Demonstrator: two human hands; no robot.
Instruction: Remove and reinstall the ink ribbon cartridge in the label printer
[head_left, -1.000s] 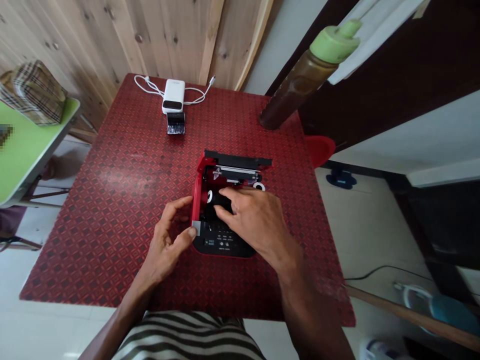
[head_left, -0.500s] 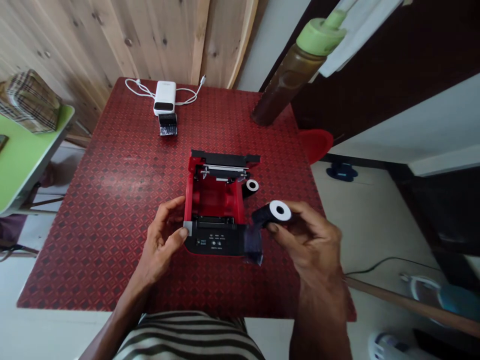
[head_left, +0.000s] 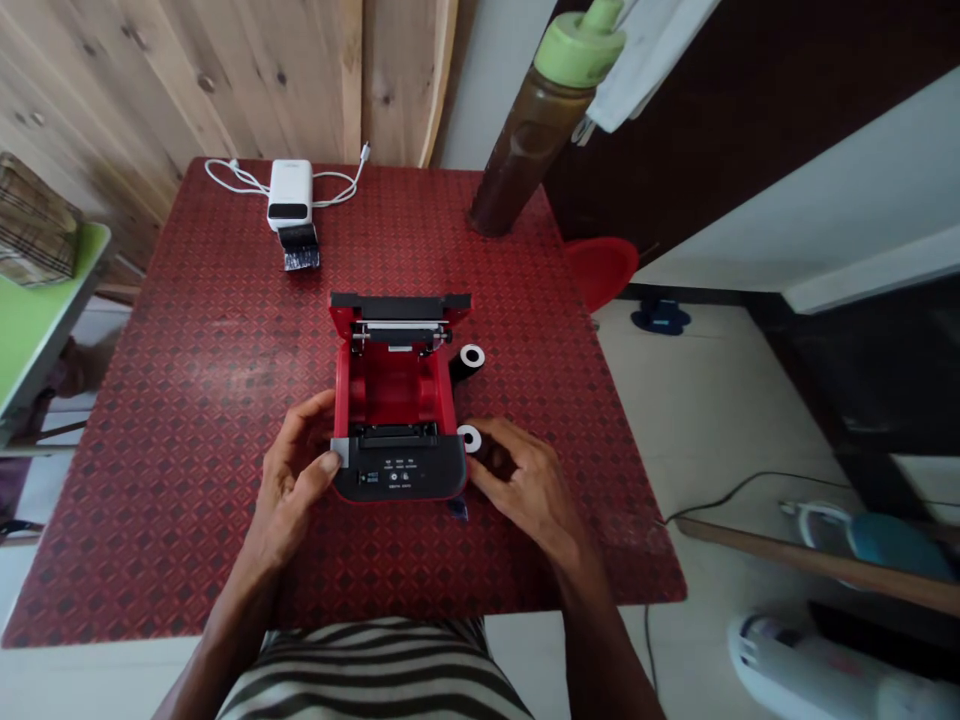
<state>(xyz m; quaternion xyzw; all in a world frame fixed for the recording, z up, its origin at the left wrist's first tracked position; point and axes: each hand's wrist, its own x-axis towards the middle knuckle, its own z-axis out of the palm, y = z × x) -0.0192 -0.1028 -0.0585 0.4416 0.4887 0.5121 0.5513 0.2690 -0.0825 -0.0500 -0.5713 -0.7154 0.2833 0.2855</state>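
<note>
Roll (head_left: 469, 439) crosswise, core end toward printer (head_left: 396, 400)

Wood-plank wall (head_left: 225, 80) behind red patterned table (head_left: 187, 400); green side table (head_left: 37, 300) left; pale floor (head_left: 712, 400) right.

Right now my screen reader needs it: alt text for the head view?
An open red printer sits on a red table; the left hand grips its front corner while the right hand holds a dark roll beside it. A second roll lies farther back.
</note>
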